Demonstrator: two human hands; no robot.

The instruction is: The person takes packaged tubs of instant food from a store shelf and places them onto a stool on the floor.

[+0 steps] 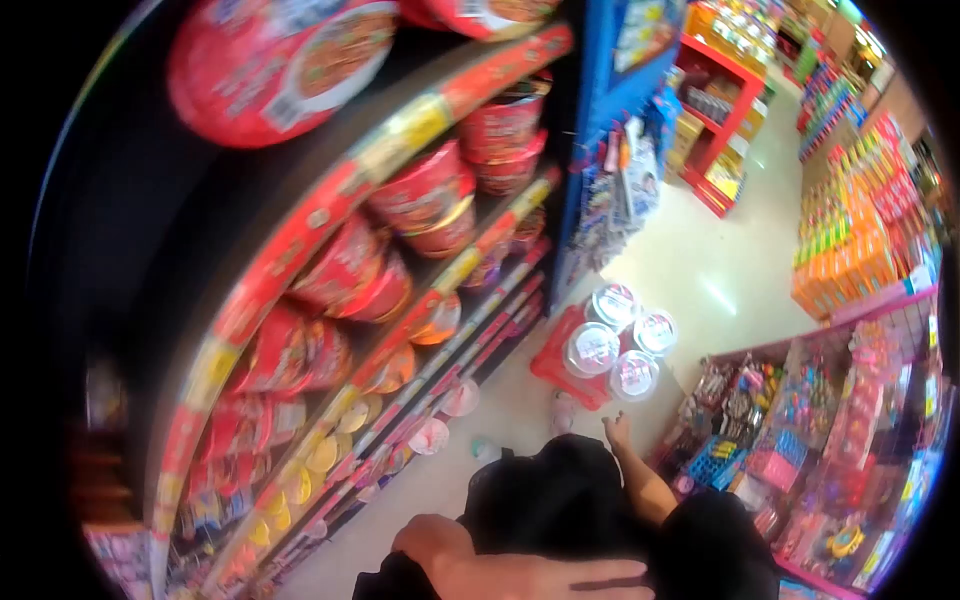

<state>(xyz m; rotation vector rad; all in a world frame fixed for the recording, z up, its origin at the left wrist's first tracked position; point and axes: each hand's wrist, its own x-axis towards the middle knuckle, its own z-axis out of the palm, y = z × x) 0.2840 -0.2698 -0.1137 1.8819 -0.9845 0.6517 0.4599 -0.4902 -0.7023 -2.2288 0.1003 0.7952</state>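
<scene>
Left hand crosswise, tubs upright

The scene is taken in by a single head-worn camera, aimed forward and steeply down into a shop aisle. The view is tilted and strongly bent by a wide lens, with dark, rounded corners. The noodle shelf is seen at close range on the left, while the display rack is set farther off at right. The left hand is shown close at the lower edge; the right hand and lidded tubs are viewed from above, farther out.
</scene>
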